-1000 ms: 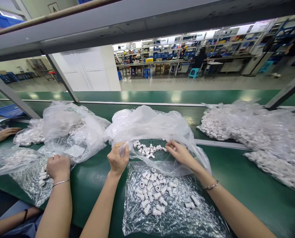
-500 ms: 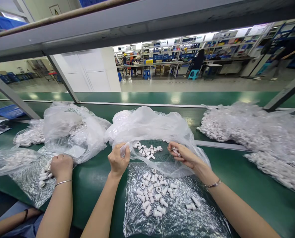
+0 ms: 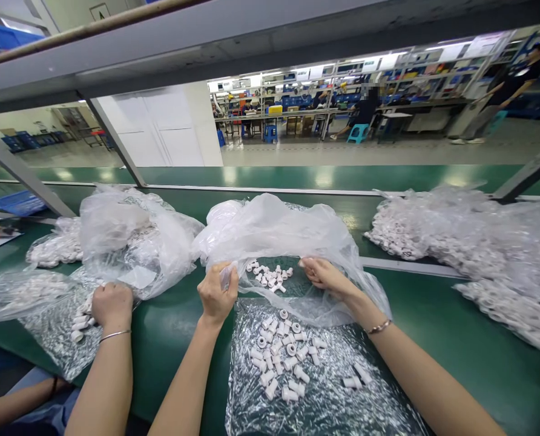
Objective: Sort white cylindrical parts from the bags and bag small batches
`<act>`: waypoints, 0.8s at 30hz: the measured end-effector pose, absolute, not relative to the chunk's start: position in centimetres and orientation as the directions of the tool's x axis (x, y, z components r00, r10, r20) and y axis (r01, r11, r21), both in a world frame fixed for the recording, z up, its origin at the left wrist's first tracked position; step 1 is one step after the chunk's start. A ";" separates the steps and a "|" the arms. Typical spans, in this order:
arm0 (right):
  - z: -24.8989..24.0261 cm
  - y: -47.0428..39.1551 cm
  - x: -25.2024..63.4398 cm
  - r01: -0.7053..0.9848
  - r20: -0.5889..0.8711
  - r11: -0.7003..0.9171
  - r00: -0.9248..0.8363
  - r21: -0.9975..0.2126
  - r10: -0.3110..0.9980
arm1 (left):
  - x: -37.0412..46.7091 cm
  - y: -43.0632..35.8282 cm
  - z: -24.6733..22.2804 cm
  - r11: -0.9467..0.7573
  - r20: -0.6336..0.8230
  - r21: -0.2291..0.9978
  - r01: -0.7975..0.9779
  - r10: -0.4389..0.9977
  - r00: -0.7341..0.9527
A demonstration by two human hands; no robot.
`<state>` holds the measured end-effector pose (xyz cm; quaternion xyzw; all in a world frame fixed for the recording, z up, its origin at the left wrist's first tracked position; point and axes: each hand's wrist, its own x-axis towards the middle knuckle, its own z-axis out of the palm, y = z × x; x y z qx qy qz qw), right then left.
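My left hand (image 3: 218, 293) pinches the near rim of a large clear plastic bag (image 3: 270, 233), lifting its mouth. Inside the opening, my right hand (image 3: 327, 280) is closed, its fingertips near the upper rim; what they hold is hidden. Several small white plastic pipe fittings (image 3: 267, 277), some T-shaped, show between my hands in the bag's mouth. Nearer to me, many more white fittings (image 3: 279, 357) are scattered on a sheet of clear crinkled plastic (image 3: 315, 406), with a small pair (image 3: 358, 376) apart at the right.
On the left, a co-worker's closed hand (image 3: 112, 306) rests beside white fittings (image 3: 82, 324) and another open plastic bag (image 3: 138, 242). Filled bags of white parts (image 3: 451, 236) line the right of the green table (image 3: 415, 303). A metal shelf beam (image 3: 206, 54) crosses overhead; people work in the background.
My right hand has moved left and turned knuckles-up inside the bag's mouth; the white fittings visible in it before are out of sight. My left hand keeps its hold on the rim.
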<state>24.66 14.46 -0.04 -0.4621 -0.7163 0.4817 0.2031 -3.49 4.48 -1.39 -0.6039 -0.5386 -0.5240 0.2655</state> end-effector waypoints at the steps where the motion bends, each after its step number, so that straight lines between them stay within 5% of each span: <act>1: 0.1 14.4 24.7 0.389 -0.173 0.042 -0.501 -0.920 0.848 | -3.5 4.5 -1.4 -0.279 0.918 0.244 0.929 0.377 -0.128; 4: 0.2 14.4 24.3 0.343 -0.184 -0.007 -0.487 -0.939 0.854 | -3.4 4.5 -1.4 -0.278 0.912 0.250 0.927 0.388 -0.130; 7: -0.3 14.2 23.5 0.496 -0.119 0.134 -0.446 -0.858 0.887 | -3.4 4.4 -1.4 -0.285 0.913 0.253 0.925 0.386 -0.131; 11: -1.3 13.7 22.6 0.743 0.019 0.452 -0.511 -0.493 0.859 | -3.5 4.3 -1.4 -0.282 0.915 0.244 0.928 0.385 -0.124; 15: -2.1 13.8 22.4 0.826 -0.031 0.480 -0.510 -0.296 0.859 | -3.4 4.5 -1.4 -0.275 0.912 0.245 0.930 0.390 -0.125; 20: 1.7 12.2 23.0 0.806 -0.066 0.461 -0.518 -0.372 0.853 | -3.5 4.6 -1.4 -0.267 0.913 0.244 0.932 0.388 -0.128; 24: 6.2 8.0 23.1 0.535 -0.264 0.579 -0.832 -0.614 0.489 | -3.5 4.6 -1.4 -0.259 0.911 0.248 0.933 0.390 -0.134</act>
